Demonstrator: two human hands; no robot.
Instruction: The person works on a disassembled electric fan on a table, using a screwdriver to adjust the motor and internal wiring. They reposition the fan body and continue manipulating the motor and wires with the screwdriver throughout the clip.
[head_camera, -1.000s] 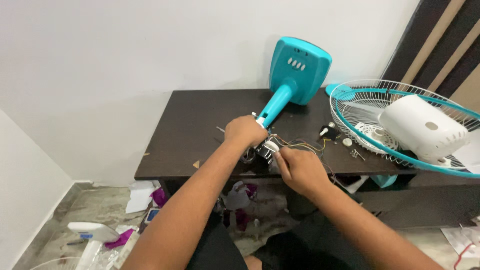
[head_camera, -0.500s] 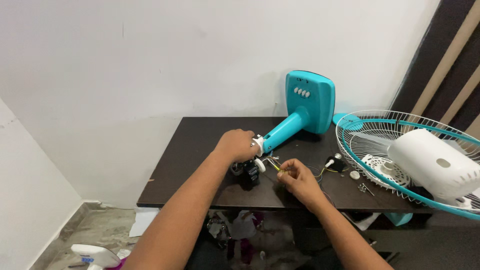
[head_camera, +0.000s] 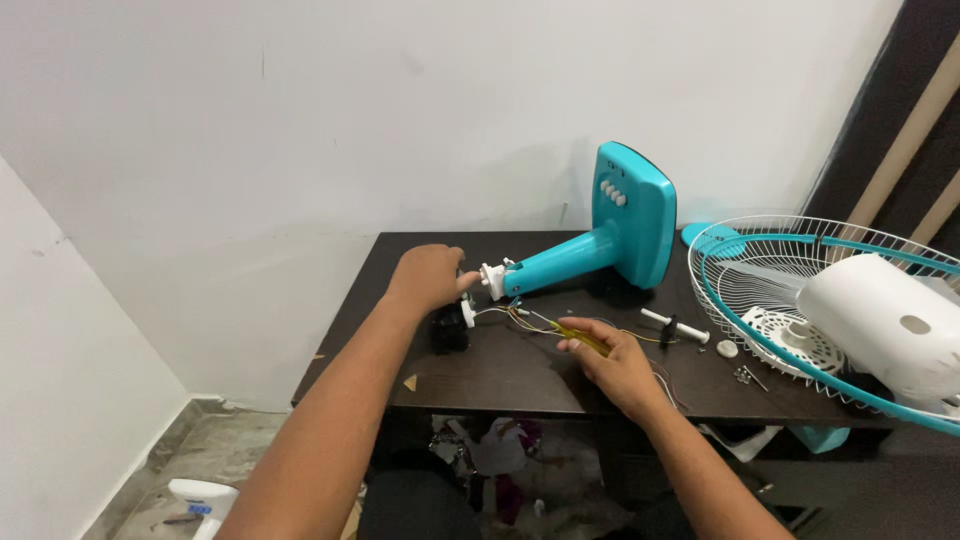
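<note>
Hands first. Our left hand is curled loosely, fingers closed down around the white end of the teal fan stand, touching it right where the stand's neck stops. Whether it also grips the small black part just under it, we cannot tell. Our right hand is narrowed to a pinch, holding a thin yellow-handled screwdriver that points toward the stand's neck. Loose coloured wires run out of the neck end and lie between our two hands, close to the screwdriver tip. The stand lies tipped on the dark table, base up at the far side, neck toward our left hand. Beyond the base, off to the side away from our left hand, sits the wire fan guard with the white motor housing in it. A white pin and a few screws lie between stand and guard, near our right hand.
</note>
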